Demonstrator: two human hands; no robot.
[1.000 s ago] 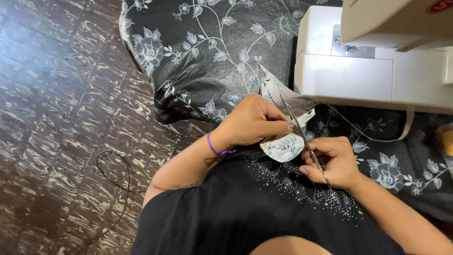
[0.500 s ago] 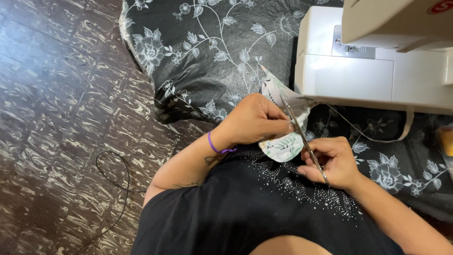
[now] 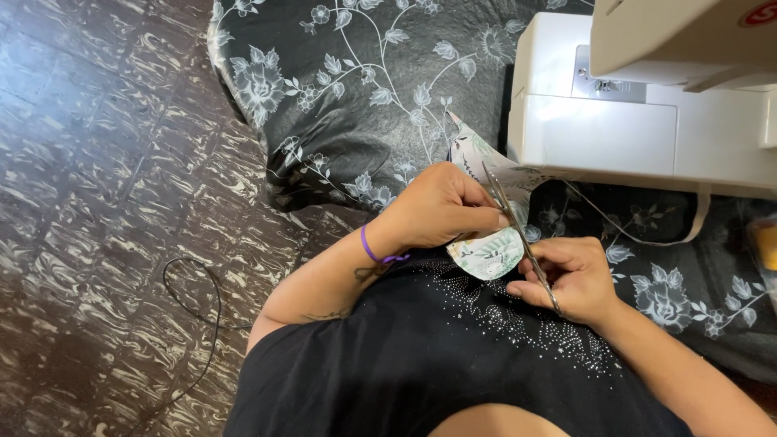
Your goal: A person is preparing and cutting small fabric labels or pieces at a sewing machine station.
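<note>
Head view: left hand (image 3: 437, 206) pinches a leaf-print fabric piece (image 3: 488, 252); right hand (image 3: 571, 279) grips scissors (image 3: 518, 231) cutting it beside a white sewing machine (image 3: 647, 105).

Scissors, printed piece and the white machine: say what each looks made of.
Scissors: bare metal, thin and grey with a dull shine, in the right hand.
Printed piece: likely woven cloth, matte, curling limply under the left hand.
Sewing machine: probably moulded plastic, smooth with a soft gloss.
</note>
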